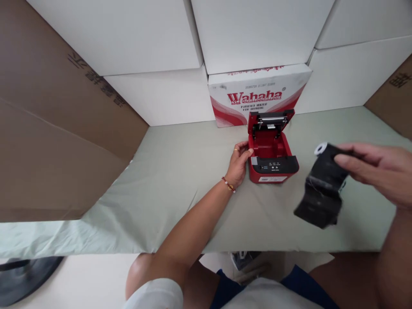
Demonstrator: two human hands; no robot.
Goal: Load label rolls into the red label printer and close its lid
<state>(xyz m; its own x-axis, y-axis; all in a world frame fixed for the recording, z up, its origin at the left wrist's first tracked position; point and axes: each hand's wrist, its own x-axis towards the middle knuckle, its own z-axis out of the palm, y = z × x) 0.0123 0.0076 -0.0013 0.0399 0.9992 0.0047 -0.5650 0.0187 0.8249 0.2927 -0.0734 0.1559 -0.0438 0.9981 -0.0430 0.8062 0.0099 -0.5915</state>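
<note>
A small red and black label printer (273, 177) stands on the cloth with its lid raised, and its red inner bay shows nothing inside. My left hand (240, 165) grips the printer's left side, thumb at the rim and fingers toward the back. To the right of the printer, my right hand (370, 165) is closed on a black roll (328, 167) with a white core, held above the table. A loose black length hangs down from the roll, slightly blurred. The fingers under the roll are partly hidden.
Behind the printer stands a white and red Wahaha water carton (257, 92), backed by stacked white boxes (154, 94). A large brown carton (58, 150) borders the left side, another brown carton (392, 96) the right. Pale green cloth (154, 184) covers the table up to its front edge.
</note>
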